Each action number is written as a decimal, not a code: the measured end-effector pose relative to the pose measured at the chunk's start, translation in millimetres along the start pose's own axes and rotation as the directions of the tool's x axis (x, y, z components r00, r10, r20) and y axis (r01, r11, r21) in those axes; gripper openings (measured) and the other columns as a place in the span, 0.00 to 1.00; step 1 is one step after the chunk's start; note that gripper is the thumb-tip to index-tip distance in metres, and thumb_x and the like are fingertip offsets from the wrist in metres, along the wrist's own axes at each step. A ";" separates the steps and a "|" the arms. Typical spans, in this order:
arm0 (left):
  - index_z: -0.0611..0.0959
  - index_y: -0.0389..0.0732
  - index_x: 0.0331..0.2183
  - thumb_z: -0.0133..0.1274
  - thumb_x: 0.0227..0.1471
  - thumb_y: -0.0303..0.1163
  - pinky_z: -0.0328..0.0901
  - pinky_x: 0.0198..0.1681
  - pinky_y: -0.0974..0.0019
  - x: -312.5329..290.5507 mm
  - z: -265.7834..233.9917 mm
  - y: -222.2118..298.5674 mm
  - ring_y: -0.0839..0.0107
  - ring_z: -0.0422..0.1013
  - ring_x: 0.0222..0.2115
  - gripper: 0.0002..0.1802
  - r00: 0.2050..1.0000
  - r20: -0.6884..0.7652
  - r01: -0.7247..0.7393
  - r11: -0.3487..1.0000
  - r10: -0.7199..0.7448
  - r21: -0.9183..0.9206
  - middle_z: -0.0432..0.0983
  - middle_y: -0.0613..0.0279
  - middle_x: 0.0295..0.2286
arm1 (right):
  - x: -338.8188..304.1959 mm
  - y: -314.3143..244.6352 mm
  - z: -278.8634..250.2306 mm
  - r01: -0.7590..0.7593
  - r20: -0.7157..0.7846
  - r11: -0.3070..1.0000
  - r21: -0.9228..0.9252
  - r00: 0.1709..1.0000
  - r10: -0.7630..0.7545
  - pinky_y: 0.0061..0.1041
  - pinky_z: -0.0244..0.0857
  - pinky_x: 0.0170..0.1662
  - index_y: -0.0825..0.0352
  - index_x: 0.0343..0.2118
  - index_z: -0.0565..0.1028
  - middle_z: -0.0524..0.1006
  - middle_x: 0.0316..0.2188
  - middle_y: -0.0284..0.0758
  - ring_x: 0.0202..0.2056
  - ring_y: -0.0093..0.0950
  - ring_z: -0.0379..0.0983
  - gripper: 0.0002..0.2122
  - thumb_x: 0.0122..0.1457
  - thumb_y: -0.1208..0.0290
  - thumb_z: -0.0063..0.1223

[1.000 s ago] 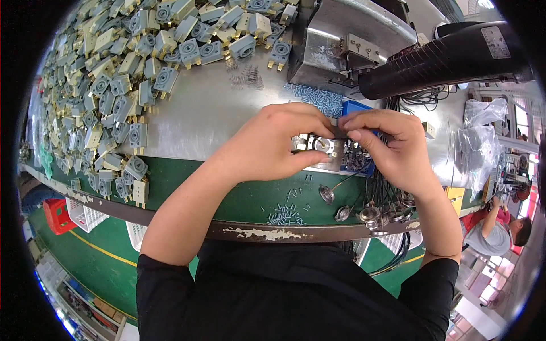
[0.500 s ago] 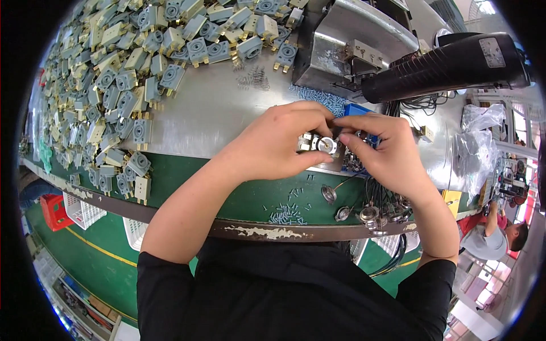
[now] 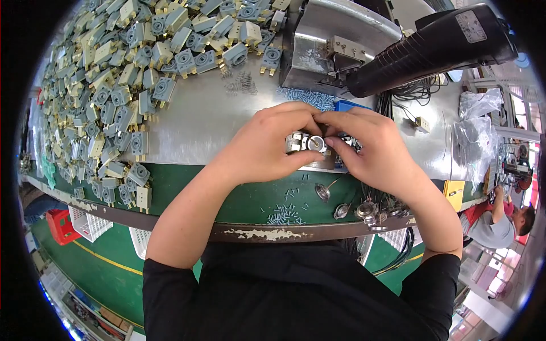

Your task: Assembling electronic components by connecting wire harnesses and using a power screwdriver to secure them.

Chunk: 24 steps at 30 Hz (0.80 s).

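Observation:
My left hand (image 3: 272,142) is closed round a small white switch-like part with a round metal ring (image 3: 314,144), thumb on the near side and fingers on the far side. Close against it from the right, my right hand (image 3: 368,141) has thumb and fingers drawn together in a pinch. Its fingertips meet those of my left hand at the part's right end. Whatever lies between them is hidden. Just beyond the fingers lies a heap of small blue screws (image 3: 310,99). A blue tray (image 3: 348,105) of small metal pieces is partly covered by my right hand.
Grey and cream switch housings (image 3: 122,96) pile up at the left. Small springs (image 3: 242,83) lie beside them. A black-handled tool (image 3: 426,51) juts over the metal bench from the right. Round metal cups with leads (image 3: 367,210) and loose screws (image 3: 285,215) lie near the front edge.
The view has shifted slightly, so the hands and part appear a little further left. My right thumb and fingers have come closer to the part.

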State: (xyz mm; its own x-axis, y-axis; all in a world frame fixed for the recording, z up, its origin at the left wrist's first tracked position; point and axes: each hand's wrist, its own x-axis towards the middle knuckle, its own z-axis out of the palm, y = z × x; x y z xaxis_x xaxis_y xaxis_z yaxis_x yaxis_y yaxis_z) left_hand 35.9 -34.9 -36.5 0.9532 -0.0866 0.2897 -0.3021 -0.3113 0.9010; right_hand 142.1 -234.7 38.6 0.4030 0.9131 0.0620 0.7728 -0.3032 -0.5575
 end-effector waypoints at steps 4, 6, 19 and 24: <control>0.85 0.34 0.40 0.72 0.43 0.26 0.72 0.51 0.56 -0.7 1.9 4.5 0.51 0.79 0.46 0.19 1.000 -0.013 0.012 1.000 -0.012 0.010 0.81 0.49 0.44 | -3.5 -2.1 2.3 0.013 -0.062 1.000 0.011 0.998 -0.012 0.34 0.74 0.42 0.68 0.47 0.81 0.83 0.34 0.40 0.37 0.39 0.81 0.18 0.51 0.83 0.66; 0.87 0.35 0.41 0.71 0.43 0.24 0.73 0.51 0.56 -2.3 3.2 0.6 0.52 0.79 0.46 0.19 0.999 -0.007 -0.034 0.999 0.035 0.026 0.82 0.50 0.44 | -5.3 -2.2 3.4 0.013 -0.124 0.997 -0.075 0.992 -0.022 0.31 0.74 0.40 0.68 0.47 0.80 0.82 0.32 0.40 0.35 0.36 0.81 0.17 0.52 0.83 0.66; 0.88 0.35 0.40 0.71 0.44 0.25 0.75 0.47 0.58 3.2 -1.7 1.9 0.54 0.81 0.42 0.17 0.996 -0.002 -0.083 0.996 0.084 0.039 0.84 0.52 0.41 | 36.8 25.1 -71.9 0.328 -0.396 0.628 0.706 0.918 -0.034 0.46 0.55 0.69 0.72 0.73 0.52 0.71 0.60 0.50 0.64 0.50 0.65 0.42 0.69 0.40 0.45; 0.88 0.37 0.40 0.71 0.45 0.25 0.76 0.46 0.59 0.0 0.0 3.0 0.54 0.82 0.41 0.16 0.999 0.027 -0.033 0.999 0.032 0.025 0.84 0.53 0.41 | 55.5 11.2 -57.8 0.228 -0.279 0.655 0.721 0.960 -0.027 0.39 0.72 0.47 0.72 0.67 0.55 0.76 0.36 0.38 0.39 0.39 0.79 0.52 0.57 0.26 0.53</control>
State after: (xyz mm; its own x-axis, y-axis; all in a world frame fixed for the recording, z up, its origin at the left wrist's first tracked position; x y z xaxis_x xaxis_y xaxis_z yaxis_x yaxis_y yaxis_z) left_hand 34.9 -35.8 -33.8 0.9430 -0.1224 0.3096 -0.3329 -0.3314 0.8828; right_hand 201.5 -203.1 83.6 0.5029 0.8084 0.3060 0.2446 0.2065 -0.9474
